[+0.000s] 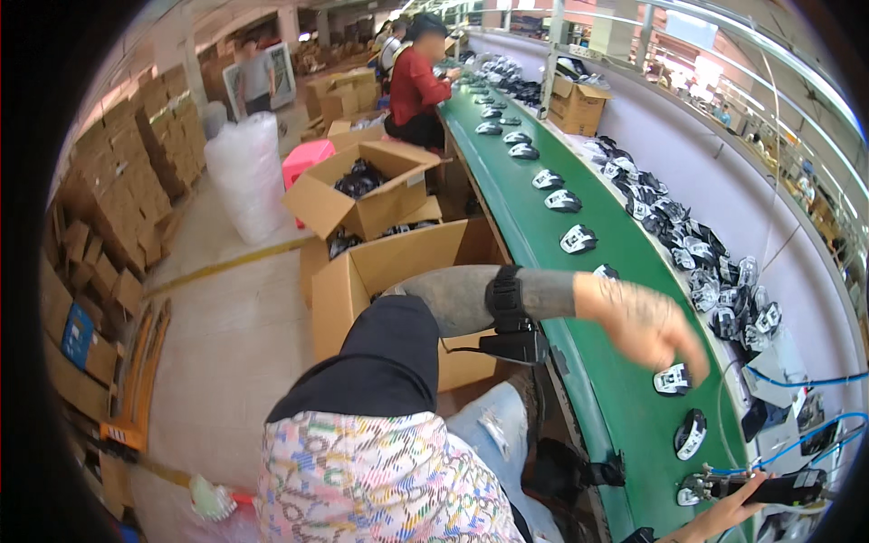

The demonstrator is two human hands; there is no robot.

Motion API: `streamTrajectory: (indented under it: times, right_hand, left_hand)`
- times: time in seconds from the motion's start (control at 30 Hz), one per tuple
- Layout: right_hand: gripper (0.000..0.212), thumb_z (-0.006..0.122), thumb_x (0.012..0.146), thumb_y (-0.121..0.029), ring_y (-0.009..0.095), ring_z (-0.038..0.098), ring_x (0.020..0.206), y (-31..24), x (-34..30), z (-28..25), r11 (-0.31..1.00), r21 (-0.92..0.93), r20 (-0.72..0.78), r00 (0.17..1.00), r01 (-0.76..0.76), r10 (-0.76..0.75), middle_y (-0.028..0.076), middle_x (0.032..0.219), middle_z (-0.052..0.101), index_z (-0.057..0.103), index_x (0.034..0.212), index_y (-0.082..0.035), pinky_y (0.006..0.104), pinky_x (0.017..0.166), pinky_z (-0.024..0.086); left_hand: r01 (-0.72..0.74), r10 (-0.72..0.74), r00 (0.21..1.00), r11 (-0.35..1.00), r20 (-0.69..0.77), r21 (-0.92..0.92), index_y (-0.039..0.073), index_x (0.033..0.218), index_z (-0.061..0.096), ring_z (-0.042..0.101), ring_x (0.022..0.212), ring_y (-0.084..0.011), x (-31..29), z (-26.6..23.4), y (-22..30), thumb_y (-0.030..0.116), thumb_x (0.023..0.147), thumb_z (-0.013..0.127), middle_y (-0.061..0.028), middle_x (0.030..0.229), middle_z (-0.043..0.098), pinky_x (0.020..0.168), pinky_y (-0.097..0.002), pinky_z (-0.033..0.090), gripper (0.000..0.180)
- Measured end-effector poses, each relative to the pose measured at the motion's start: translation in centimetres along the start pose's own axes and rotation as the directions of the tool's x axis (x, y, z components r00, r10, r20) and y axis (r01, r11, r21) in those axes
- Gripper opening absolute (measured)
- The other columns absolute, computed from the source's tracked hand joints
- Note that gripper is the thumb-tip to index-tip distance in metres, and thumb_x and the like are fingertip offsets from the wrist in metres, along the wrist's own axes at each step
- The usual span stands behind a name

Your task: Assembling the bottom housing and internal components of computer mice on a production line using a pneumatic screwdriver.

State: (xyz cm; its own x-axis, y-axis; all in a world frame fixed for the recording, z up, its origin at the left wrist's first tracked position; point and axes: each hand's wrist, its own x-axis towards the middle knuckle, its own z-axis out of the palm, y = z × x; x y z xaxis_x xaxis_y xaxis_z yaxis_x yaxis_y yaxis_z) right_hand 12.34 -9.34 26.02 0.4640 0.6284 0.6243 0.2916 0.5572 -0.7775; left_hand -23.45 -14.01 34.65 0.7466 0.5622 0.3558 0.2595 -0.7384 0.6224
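My left arm stretches across the green conveyor belt. My left hand hangs over its far side, fingers bent down and blurred, right at a rounded black-and-white plastic shell; whether they grip it cannot be made out. Closer to me lies another such shell. At the lower right, my right hand has its fingers against a black cylindrical tool, seemingly holding it. The tool's metal end points at a further shell, partly covered.
More shells run in a line up the belt. Piled parts lie along its right side, with blue hoses near my right hand. Open cartons stand at the left edge. A person in red sits farther up; another stands behind.
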Motion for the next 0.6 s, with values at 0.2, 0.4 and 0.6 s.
streamTrajectory:
  times: [0.2, 0.4, 0.6]
  right_hand:
    - [0.04, 0.059, 0.089, -0.022, 0.019, 0.052, 0.084, -2.5, -1.0, 0.7, 0.995, 0.044, -0.045, 0.995, -0.092, 0.094, 0.016, 0.099, 0.054, 0.048, 0.114, 0.007, 0.0306, 0.071, 0.045]
    - [0.049, 0.062, 0.086, -0.022, 0.022, 0.052, 0.088, 5.7, 1.1, -2.2, 0.97, -0.238, 0.029, 0.998, 0.057, -0.052, 0.019, 0.101, 0.053, 0.041, 0.12, 0.007, 0.0325, 0.074, 0.046]
    - [0.04, 0.066, 0.083, -0.019, 0.022, 0.055, 0.083, -1.4, -5.6, 1.0, 0.922, -0.125, -0.13, 0.915, 0.366, -0.381, 0.018, 0.095, 0.057, 0.048, 0.11, 0.004, 0.0321, 0.069, 0.048]
  left_hand:
    - [0.07, -0.074, 0.988, 0.997, -0.139, -0.034, 0.013, 0.112, 0.057, 0.059, 0.061, -0.0252, -0.4, -2.4, 2.8, 0.008, 0.075, 0.048, -0.0082, 0.084, 0.066, 0.056, -0.0348, 0.049, 0.038]
    - [0.127, -0.163, 0.964, 0.976, 0.208, 0.177, 0.009, 0.111, 0.059, 0.06, 0.074, -0.0247, -9.0, 6.5, -5.6, 0.02, 0.081, 0.054, -0.0113, 0.078, 0.063, 0.067, -0.0346, 0.047, 0.032]
    - [0.617, -0.691, 0.529, 0.712, -0.492, -0.337, 0.009, 0.1, 0.059, 0.056, 0.06, -0.0121, -18.3, 16.8, -6.9, 0.022, 0.082, 0.059, -0.0018, 0.066, 0.058, 0.056, -0.0284, 0.046, 0.023]
